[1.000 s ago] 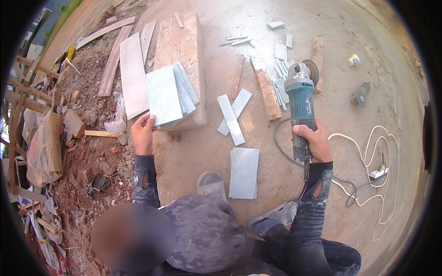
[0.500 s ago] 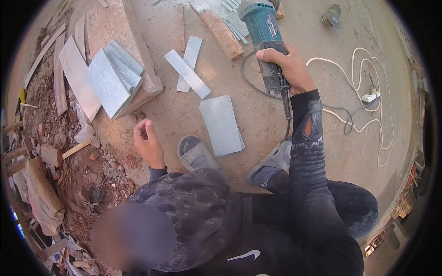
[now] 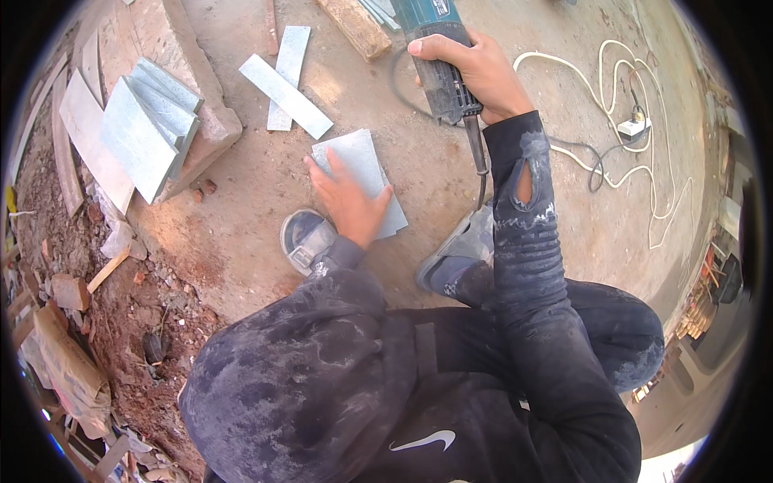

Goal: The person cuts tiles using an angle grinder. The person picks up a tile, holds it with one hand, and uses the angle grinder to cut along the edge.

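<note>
My right hand is closed round the body of a teal and black angle grinder, held over the concrete, its front cut off by the top edge of the view. My left hand rests with spread fingers on a small stack of pale grey rectangular tiles lying on the ground between two sandalled feet. Two crossed grey strips lie beyond it. More grey tiles are fanned on a stone block at the left.
A rough timber piece lies at the top. Cables and a white power strip are on the concrete at the right. Rubble, boards and a torn paper sack border the left. Dark, dusty clothing fills the lower middle.
My left hand has left the tiles on the block and moved right onto the lower stack. My right hand still holds the grinder. The whole scene has shifted upward and left in view.
</note>
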Tool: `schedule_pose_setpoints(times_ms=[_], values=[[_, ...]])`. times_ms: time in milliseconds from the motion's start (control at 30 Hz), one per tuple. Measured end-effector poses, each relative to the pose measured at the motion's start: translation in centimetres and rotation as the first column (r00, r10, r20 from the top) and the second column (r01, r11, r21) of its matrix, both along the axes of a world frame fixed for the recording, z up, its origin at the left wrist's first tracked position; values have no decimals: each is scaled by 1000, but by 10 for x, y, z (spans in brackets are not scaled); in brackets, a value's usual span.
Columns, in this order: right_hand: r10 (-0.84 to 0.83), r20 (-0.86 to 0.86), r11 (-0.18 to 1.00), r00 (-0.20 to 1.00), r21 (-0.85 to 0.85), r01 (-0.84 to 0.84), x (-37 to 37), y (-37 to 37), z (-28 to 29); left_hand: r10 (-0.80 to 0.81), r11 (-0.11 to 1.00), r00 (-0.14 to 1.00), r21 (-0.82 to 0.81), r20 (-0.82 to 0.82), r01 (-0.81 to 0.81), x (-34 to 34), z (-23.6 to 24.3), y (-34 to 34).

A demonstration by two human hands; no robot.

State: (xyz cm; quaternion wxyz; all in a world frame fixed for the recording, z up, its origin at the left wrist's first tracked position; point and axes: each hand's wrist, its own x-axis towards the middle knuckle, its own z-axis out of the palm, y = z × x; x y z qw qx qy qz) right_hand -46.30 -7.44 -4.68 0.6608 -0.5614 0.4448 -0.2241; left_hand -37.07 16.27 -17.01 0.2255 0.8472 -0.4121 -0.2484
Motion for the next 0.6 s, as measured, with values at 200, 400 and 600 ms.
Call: schedule_pose_setpoints(times_ms=[200,400,600], values=[[-15,-11,999,1000,47,15,-5,-2,2,122,992,987,-24,-105,-126,13,4,7],[-77,-13,996,997,42,77,-12,-4,0,22,951,895,-266,-445,-156,52,38,-4],[-56,-38,996,998,63,58,-11,-7,8,-253,817,-96,-159,-963,-555,95,59,-36]])
